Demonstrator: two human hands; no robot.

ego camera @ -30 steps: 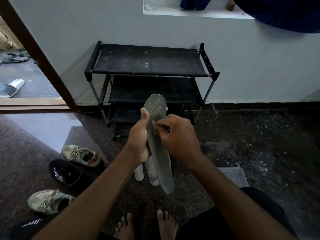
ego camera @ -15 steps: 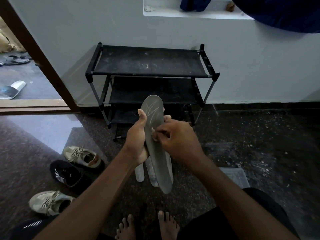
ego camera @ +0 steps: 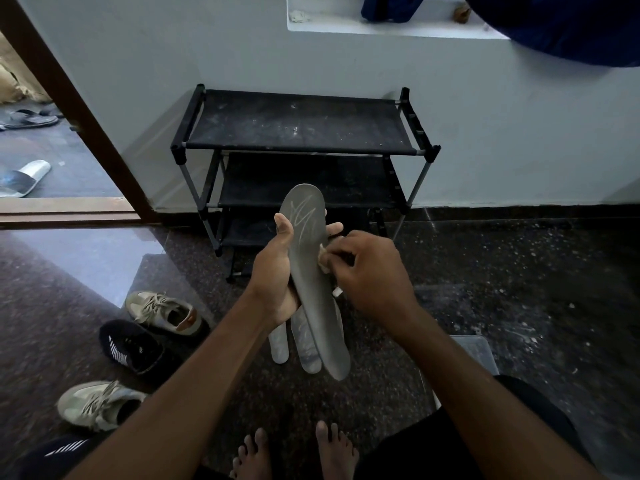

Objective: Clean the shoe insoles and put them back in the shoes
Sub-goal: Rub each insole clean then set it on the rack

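My left hand point(ego camera: 275, 271) grips a stack of insoles upright in front of me. The front one is a dark grey insole point(ego camera: 311, 271) with pale scratch-like lines near its toe. Behind it hang paler insoles point(ego camera: 306, 344), their ends showing below my palm. My right hand point(ego camera: 367, 271) pinches a small pale cloth point(ego camera: 323, 259) against the grey insole's right edge. On the floor at the left lie two beige lace-up shoes point(ego camera: 164, 311) point(ego camera: 98, 405) and a black shoe point(ego camera: 130, 348) with white stripes.
A black three-shelf shoe rack point(ego camera: 301, 123) stands against the white wall ahead. A clear plastic box point(ego camera: 476, 351) sits on the floor by my right forearm. My bare feet point(ego camera: 294, 452) are below. Sandals point(ego camera: 20, 178) lie beyond the doorway at the left.
My right hand with the cloth has slid from the insole's middle toward its right edge. The insole stack has stayed in my left hand, shifting only slightly.
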